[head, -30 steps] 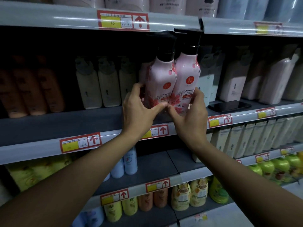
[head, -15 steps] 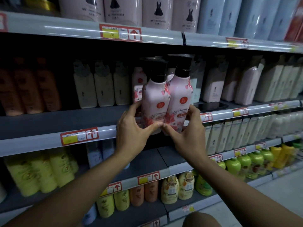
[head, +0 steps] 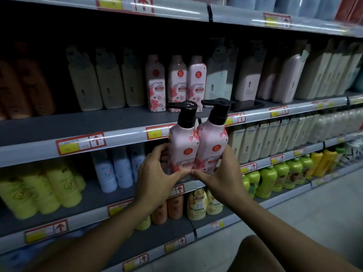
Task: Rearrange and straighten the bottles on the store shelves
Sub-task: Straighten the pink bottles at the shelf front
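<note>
My left hand [head: 155,173] grips the left pink pump bottle [head: 183,146], my right hand [head: 220,173] the right pink pump bottle [head: 211,146], thumbs meeting below. Both stand upright, touching, off the shelf [head: 78,126], before its edge, open shelf behind.

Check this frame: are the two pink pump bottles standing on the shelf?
No: both pump bottles are held off the shelf, in front of its edge, the left hand and right hand gripping their bases.
</note>
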The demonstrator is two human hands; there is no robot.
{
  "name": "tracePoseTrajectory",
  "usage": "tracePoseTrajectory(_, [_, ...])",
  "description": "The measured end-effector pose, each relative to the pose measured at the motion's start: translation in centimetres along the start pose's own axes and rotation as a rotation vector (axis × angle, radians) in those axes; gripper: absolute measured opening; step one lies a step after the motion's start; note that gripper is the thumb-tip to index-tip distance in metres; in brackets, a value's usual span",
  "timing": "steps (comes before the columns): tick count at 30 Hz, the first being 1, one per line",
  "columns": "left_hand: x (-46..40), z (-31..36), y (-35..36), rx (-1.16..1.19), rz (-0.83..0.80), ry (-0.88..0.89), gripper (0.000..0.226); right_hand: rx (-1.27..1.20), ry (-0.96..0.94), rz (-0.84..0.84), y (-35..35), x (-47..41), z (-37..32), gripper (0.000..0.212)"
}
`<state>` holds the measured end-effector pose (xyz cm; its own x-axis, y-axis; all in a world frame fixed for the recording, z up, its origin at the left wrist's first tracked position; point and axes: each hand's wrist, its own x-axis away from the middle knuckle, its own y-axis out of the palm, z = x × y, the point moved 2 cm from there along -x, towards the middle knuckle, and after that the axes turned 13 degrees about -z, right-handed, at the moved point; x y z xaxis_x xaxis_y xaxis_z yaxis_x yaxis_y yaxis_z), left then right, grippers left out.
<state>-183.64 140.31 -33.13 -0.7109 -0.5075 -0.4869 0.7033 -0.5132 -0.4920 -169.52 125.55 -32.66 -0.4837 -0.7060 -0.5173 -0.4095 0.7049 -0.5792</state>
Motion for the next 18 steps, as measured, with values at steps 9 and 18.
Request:
tracePoseTrajectory(9, [3.3,-5.0,3.8,0.068,-0.132,-0.202,0.072,-0.02,0.103,-0.233,2.6,2.1,4.9,0.087])
tracePoseTrajectory(18, [4.5,-11.2,6.8,0.105,-0.33,-0.42,0.063,0.035,0.249,-0.453,5.3,1.6,9.9,0.087])
